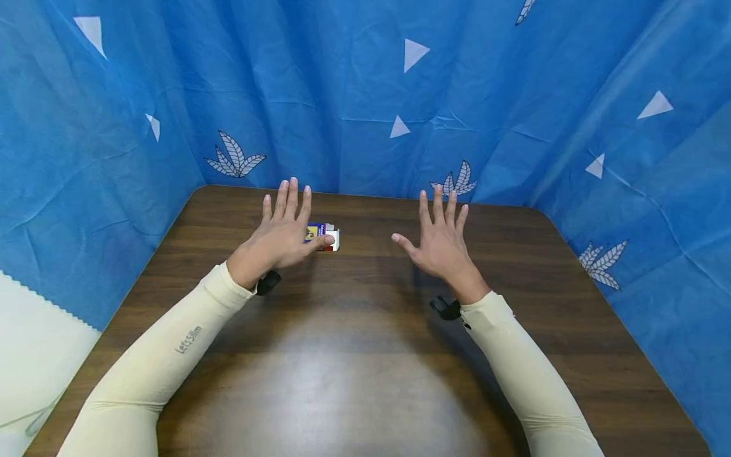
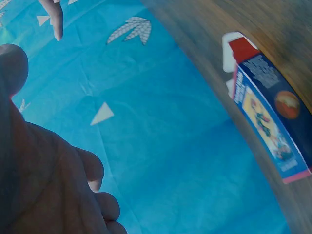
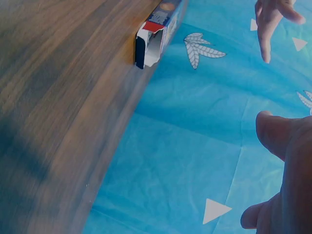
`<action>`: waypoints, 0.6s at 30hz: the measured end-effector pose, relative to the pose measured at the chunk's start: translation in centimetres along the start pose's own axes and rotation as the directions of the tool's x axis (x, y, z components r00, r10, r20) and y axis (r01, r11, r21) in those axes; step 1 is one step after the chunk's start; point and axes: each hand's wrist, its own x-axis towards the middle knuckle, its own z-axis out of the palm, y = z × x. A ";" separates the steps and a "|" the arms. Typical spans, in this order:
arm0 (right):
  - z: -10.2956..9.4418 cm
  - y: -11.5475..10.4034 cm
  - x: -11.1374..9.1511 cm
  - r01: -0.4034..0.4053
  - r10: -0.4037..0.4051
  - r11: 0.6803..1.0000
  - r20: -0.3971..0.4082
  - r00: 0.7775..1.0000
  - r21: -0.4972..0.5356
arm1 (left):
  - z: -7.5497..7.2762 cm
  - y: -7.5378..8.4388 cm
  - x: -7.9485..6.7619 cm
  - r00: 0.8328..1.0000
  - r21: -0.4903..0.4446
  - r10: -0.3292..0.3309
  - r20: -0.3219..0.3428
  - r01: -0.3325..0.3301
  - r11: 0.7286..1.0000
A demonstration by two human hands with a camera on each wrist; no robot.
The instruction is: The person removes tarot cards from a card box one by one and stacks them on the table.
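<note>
Item 1: box (image 2: 272, 114), one, printed card, oblong, lying on the worktop (image 1: 354, 304) toward its far edge, near the left hand (image 1: 280, 238). Lettering on two faces, too blurred for me to read. Dark blue panel with a round orange picture; adjoining face blue with a yellow picture panel, pink edging. One end unfolded: red flap (image 2: 243, 48), white flaps, pale hollow interior.

Item 2: sleeves, pair, cream stretch fabric; the left sleeve (image 1: 171, 355) carries grey lettering I read as "Let's Slim". Right sleeve (image 1: 525, 362) creased at the elbow.

Item 3: hands, pair, well apart, fingers straight and spread. My head view puts the left thumb across the box; my left wrist view shows a gap between. Right hand (image 1: 442, 247) is above the worktop, right of the box.

Item 4: worktop, dark wood grain, glossy, rounded far corners.

Item 5: curtain (image 1: 342, 76), blue, creased, with white triangles and outlined leaves.
</note>
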 end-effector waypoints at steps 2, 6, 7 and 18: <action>0.1 -0.1 0.0 0.001 -0.001 1.000 0.004 1.000 0.001 | 0.1 0.1 0.0 1.000 -0.003 0.004 -0.001 -0.004 1.000; 0.4 -0.3 -0.1 0.002 -0.002 1.000 0.021 1.000 0.000 | 0.4 0.4 0.2 1.000 -0.001 0.019 0.010 -0.019 1.000; 0.4 -0.3 -0.2 0.003 -0.003 1.000 0.021 1.000 0.001 | 0.3 0.4 0.2 1.000 0.003 0.025 0.011 -0.025 1.000; 2.4 1.6 -2.6 -0.054 0.055 0.998 0.305 0.951 -0.012 | 0.2 -3.4 3.2 0.992 0.021 0.031 0.119 -0.033 0.999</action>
